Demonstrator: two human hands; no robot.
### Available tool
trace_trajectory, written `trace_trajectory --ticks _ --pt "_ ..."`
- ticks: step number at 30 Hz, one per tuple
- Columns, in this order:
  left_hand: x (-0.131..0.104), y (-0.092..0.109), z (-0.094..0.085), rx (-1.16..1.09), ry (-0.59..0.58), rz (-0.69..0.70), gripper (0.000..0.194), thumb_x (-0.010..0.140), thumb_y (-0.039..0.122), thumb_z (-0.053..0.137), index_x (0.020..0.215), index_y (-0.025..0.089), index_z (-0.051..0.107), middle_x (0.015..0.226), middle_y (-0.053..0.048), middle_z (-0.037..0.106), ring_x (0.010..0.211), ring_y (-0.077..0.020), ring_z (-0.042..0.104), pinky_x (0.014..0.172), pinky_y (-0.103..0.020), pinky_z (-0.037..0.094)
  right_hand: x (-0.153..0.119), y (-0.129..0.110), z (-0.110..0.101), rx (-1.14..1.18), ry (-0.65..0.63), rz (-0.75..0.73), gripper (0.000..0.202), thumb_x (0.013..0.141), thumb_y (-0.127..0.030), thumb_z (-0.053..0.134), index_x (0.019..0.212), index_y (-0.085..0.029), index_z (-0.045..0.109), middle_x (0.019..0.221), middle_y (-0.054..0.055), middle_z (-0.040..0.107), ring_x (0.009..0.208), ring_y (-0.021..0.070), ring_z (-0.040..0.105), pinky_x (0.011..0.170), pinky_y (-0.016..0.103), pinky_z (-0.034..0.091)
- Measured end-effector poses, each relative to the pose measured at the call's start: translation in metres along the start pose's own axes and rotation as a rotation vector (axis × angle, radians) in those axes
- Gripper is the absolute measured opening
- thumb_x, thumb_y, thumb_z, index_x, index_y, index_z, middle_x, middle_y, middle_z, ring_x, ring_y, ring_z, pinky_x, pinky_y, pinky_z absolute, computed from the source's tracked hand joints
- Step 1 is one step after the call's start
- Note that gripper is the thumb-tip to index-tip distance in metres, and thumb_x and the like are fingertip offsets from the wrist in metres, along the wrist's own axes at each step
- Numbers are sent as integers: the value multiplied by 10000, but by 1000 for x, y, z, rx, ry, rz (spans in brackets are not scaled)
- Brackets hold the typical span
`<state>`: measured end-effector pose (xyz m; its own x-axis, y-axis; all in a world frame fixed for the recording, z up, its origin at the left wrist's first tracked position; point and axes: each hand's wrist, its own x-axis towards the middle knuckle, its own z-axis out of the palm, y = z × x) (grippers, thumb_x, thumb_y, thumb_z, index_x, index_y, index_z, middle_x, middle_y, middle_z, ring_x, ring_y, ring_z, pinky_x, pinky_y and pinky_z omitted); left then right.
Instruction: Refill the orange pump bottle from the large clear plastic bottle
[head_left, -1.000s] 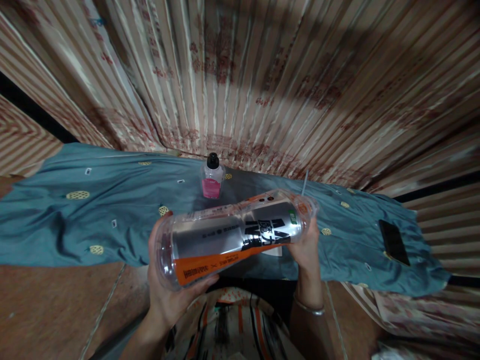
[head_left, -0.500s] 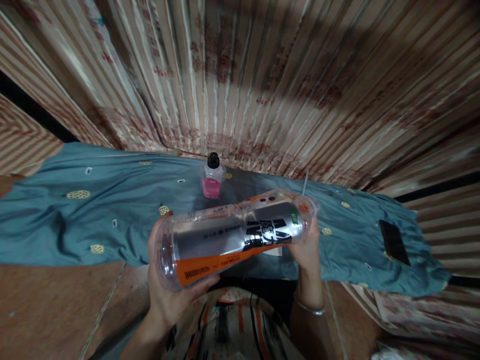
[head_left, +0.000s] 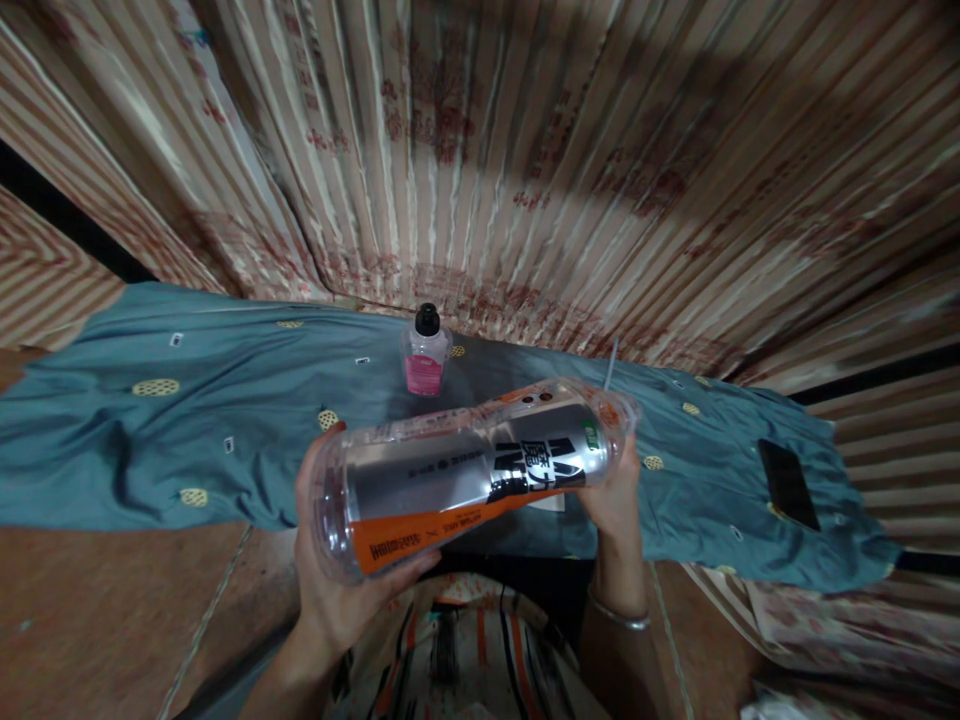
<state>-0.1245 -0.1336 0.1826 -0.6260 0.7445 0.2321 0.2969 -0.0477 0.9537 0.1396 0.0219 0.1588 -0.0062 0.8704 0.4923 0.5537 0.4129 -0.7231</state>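
Note:
A large clear plastic bottle (head_left: 465, 470) with a silver, orange and black label lies sideways in the air between my hands, close to the camera. Around its wide left end wraps my left hand (head_left: 337, 590), thumb along the lower side and fingertips showing over the top. My right hand (head_left: 616, 490) grips the narrower right end; most of its fingers are hidden behind the bottle. Beyond it, a small clear bottle (head_left: 425, 355) with a pink label and black cap stands upright on the cloth. Part of a white item (head_left: 551, 503) shows beneath the held bottle.
A teal cloth (head_left: 247, 420) with pineapple prints covers the long narrow surface ahead. On its right lies a black phone-like slab (head_left: 789, 484). A thin pale stick (head_left: 611, 363) pokes up behind the held bottle. Pleated curtains (head_left: 480, 150) hang close behind the cloth.

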Motion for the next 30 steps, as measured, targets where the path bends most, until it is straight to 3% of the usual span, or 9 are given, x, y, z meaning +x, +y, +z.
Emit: trace_trajectory --ticks 3,6,12,16,19,25,30 --pt "0 3 2 21 14 23 1009 636 635 987 1556 488 601 1566 -43 695 1417 -422 704 1225 -648 584 0 -1 0 -1 -7 3 679 815 -474 807 1410 -202 627 1324 162 796 1187 359 790 1093 531 625" --pt "1 3 3 26 48 44 1056 566 612 1025 1533 454 634 1533 -62 710 1373 -442 724 1199 -695 595 0 -1 -1 -3 -8 -9 665 827 -466 786 1414 -195 631 1321 167 800 1179 361 796 1078 531 633" --pt "4 -2 1 30 25 36 1191 466 626 1061 1544 378 620 1511 -93 725 1372 -449 726 1182 -657 610 0 1 -1 -6 -3 -2 648 833 -466 792 1401 -197 636 1339 176 791 1216 369 783 1106 549 618" --pt "6 -2 1 15 30 47 1141 479 640 1052 1515 386 646 1460 -82 751 1319 -438 756 1127 -655 645 -1 2 -1 -9 -6 6 683 820 -473 815 1417 -204 624 1350 170 785 1210 365 781 1103 548 623" --pt "5 -1 2 14 50 46 1217 416 651 1071 1522 380 644 1488 -96 739 1360 -461 732 1154 -684 622 0 1 -1 -9 -11 0 685 828 -469 811 1432 -209 617 1349 166 783 1213 363 777 1098 542 627" --pt "-1 -3 -1 12 -19 8 1143 575 566 1061 1602 503 562 1571 -7 705 1409 -434 712 1219 -647 599 1 1 -1 1 -12 -45 648 845 -427 775 1429 -185 632 1347 181 779 1203 371 785 1096 545 621" --pt "0 -3 -2 15 -21 47 1176 543 574 1074 1596 566 548 1534 17 728 1366 -426 739 1159 -629 653 0 1 -1 -10 -20 -16 647 837 -424 790 1423 -202 626 1335 166 786 1222 374 778 1112 544 613"
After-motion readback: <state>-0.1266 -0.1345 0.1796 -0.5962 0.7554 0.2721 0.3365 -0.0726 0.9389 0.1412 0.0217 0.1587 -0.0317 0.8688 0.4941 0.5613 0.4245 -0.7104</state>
